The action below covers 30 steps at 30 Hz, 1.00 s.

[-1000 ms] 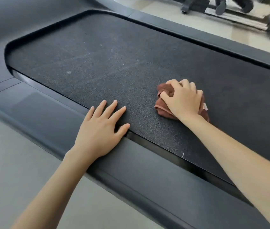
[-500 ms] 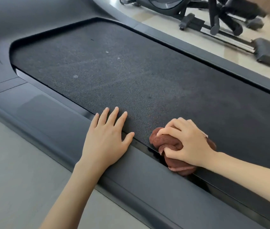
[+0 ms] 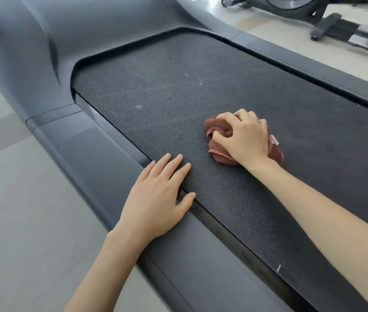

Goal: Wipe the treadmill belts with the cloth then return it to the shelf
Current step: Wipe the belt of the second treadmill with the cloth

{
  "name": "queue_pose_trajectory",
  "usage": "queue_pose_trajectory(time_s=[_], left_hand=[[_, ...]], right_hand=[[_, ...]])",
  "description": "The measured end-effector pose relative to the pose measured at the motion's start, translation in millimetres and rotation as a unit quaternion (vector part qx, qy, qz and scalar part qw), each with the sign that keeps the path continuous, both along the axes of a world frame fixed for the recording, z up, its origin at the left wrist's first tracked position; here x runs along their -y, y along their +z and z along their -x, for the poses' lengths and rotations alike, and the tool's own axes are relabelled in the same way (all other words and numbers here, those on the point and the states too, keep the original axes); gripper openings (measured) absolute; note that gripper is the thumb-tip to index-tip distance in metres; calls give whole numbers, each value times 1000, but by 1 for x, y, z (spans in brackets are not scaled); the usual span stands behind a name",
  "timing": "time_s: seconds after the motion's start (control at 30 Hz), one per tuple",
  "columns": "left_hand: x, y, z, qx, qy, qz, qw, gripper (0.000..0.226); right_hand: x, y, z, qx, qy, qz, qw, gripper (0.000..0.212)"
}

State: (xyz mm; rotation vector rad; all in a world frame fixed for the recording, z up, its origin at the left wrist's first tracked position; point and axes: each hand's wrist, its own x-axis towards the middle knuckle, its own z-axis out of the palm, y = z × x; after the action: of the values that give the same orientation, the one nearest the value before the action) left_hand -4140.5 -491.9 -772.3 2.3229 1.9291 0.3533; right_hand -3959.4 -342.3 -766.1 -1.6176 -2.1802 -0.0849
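The black textured treadmill belt [image 3: 167, 91] runs diagonally across the view, with a few pale specks and faint streaks on it. My right hand [image 3: 244, 136] grips a bunched brown cloth [image 3: 218, 129] and presses it onto the belt near the middle. A small label sticks out of the cloth by my wrist. My left hand [image 3: 158, 197] lies flat with fingers straight, palm on the near side rail [image 3: 93, 154] and fingertips on the belt edge. No shelf is in view.
The grey motor cover [image 3: 32, 52] rises at the belt's far left end. The far side rail [image 3: 313, 64] borders the belt. Beyond it, on a pale floor, stands another black exercise machine [image 3: 327, 25]. Grey floor [image 3: 9, 210] lies to my left.
My right hand has pushed the cloth from the belt's near edge back out toward the middle. The left hand has stayed planted. The view has shifted toward the motor cover.
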Motion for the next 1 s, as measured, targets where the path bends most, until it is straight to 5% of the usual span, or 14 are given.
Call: queue_pose_trajectory(time_s=[0.27, 0.7, 1.0], left_hand=[[1, 5, -2, 3, 35, 5, 999, 63], [1, 5, 1, -10, 45, 7, 999, 65], [23, 10, 55, -3, 136, 14, 991, 68]], right_hand=[[126, 7, -66, 12, 90, 11, 996, 38], [20, 2, 54, 37, 7, 31, 999, 37], [116, 12, -13, 15, 137, 48, 989, 35]])
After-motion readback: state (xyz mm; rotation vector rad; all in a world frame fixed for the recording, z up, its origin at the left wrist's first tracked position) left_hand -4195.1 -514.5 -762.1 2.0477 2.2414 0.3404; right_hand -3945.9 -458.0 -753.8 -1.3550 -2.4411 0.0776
